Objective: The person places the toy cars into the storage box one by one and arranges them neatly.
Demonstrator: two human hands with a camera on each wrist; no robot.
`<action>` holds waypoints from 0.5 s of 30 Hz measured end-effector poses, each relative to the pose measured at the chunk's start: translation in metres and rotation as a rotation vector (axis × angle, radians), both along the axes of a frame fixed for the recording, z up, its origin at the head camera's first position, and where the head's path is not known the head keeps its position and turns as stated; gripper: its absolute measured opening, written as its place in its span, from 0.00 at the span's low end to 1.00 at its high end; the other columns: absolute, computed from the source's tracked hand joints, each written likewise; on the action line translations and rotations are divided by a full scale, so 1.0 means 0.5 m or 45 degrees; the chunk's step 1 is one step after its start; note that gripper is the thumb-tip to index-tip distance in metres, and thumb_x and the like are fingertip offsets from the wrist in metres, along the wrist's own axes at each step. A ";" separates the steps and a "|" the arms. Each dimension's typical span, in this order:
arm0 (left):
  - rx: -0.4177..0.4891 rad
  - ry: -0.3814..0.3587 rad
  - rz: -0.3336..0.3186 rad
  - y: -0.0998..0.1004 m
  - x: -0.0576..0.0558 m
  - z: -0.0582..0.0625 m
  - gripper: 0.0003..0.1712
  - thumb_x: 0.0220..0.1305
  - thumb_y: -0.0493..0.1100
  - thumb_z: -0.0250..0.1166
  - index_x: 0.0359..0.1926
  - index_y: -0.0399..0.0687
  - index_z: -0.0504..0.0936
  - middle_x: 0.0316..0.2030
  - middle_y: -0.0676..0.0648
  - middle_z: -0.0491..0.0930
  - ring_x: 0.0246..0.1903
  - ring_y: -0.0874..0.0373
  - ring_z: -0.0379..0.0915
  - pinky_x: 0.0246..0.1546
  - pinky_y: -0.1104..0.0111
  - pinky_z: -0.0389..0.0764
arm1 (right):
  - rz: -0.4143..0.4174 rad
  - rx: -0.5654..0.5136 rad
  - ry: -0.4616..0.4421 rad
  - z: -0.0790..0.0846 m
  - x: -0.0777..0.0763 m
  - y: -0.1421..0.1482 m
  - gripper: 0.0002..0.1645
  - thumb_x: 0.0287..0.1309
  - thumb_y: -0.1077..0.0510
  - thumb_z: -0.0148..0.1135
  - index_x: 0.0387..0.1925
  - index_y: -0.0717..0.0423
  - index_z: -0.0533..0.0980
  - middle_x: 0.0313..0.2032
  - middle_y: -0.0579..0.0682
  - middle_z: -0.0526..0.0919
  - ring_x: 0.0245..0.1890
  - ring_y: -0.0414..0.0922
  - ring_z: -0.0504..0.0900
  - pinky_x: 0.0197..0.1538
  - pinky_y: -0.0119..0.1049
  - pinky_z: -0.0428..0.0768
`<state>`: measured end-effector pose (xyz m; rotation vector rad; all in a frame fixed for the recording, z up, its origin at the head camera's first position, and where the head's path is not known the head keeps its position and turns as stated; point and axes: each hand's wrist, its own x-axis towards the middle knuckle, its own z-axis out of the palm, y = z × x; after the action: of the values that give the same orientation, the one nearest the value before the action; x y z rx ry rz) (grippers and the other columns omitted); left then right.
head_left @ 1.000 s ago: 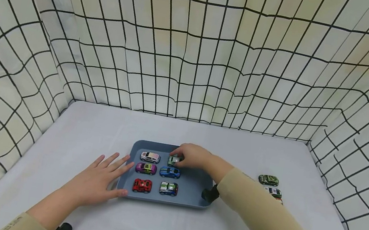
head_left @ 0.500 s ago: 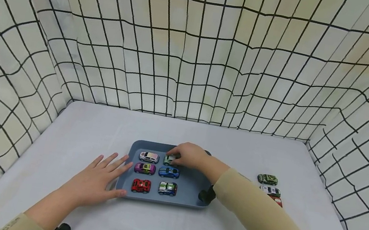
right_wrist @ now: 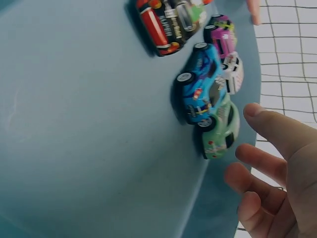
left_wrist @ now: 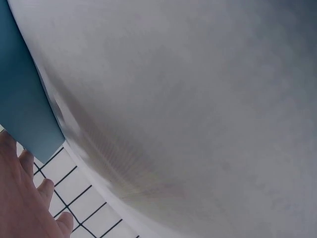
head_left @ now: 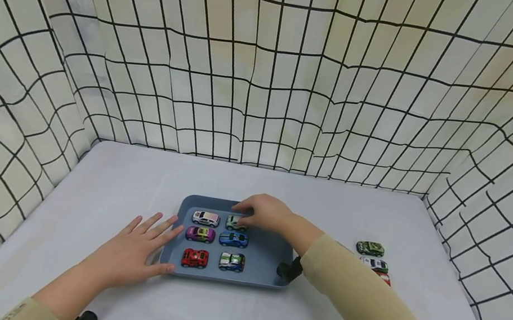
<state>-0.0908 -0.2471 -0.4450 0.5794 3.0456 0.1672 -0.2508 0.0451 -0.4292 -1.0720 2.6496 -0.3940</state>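
My left hand (head_left: pixel 131 249) lies with fingers spread at the left edge of a blue-grey tray (head_left: pixel 267 261). Over the tray's far side is my right hand (head_left: pixel 268 213), beside a pale green toy car (right_wrist: pixel 220 136). In the right wrist view its thumb and fingers stand apart from that car, with nothing between them. A white toy car (head_left: pixel 206 218) sits to the left of the green one. Nearer are a purple toy car (head_left: pixel 200 234) and a blue toy car (head_left: pixel 233 239). Closest to me stand a red toy car (head_left: pixel 194 258) and a multicoloured toy car (head_left: pixel 231 262).
On the white table (head_left: pixel 220 318), right of the tray, sit a camouflage toy car (head_left: pixel 370 248), a white-and-green toy car (head_left: pixel 374 264) and a red one (head_left: pixel 385 278), partly covered by my right sleeve. A black-gridded white cloth (head_left: pixel 271 72) surrounds the table.
The right hand has moved slightly left, setting the green toy car beside the white one, then let go and lifted a little. My left hand stays at the tray's edge.
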 end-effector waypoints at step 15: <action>0.003 0.010 0.001 -0.002 -0.001 -0.002 0.52 0.59 0.79 0.53 0.76 0.56 0.62 0.76 0.49 0.56 0.74 0.39 0.46 0.72 0.39 0.46 | -0.077 -0.137 -0.019 0.038 0.009 0.084 0.25 0.60 0.46 0.70 0.58 0.42 0.81 0.52 0.41 0.83 0.55 0.41 0.79 0.61 0.40 0.77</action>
<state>-0.0915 -0.2479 -0.4462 0.5808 3.0533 0.1689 -0.2464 0.0873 -0.4101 -1.0165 2.6794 -0.5609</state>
